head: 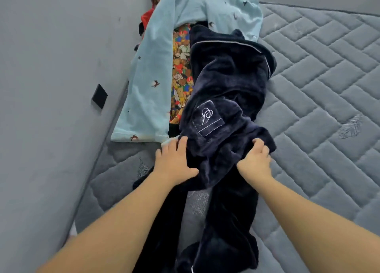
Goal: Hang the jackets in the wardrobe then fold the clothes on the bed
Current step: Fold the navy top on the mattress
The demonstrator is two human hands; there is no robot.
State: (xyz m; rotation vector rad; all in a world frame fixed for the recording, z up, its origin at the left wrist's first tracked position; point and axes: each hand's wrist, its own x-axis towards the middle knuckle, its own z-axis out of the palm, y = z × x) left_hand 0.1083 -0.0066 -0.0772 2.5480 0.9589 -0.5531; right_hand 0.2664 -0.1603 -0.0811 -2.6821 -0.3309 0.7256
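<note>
Behind navy robe (224, 91), pale-blue garment (152, 75)

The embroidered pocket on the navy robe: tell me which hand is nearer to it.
Left. The left hand lies flat on the navy robe just below-left of the embroidered pocket; the right hand grips the robe's edge further off, below-right.

A home bedroom, plainly: bare grey quilted mattress (320, 71) pushed against a grey wall (51, 67) on the left, with sleepwear and other clothes (156, 71) heaped along the far left edge.
</note>
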